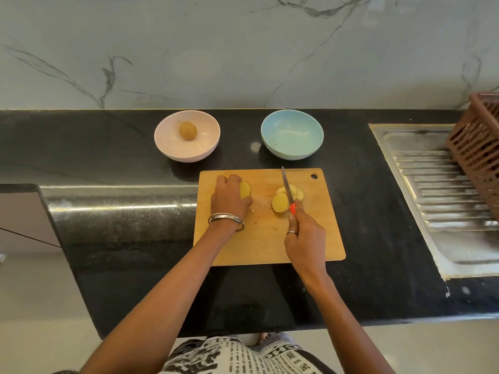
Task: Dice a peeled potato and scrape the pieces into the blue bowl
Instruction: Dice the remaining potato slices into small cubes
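On the rectangular wooden cutting board [270,238], the left hand [229,201] grasps the remaining pale-yellow peeled potato chunk [245,189]; the right hand [303,238] clasps the red-handled knife [287,191] over round cut slices [280,202]. Dicing is unfinished, and the round blue bowl [292,137] holds no pieces.

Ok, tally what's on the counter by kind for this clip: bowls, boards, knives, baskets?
Bowls: 2, pink and blue
Boards: 1
Knives: 1, held in the right hand
Baskets: 1
Total: 5
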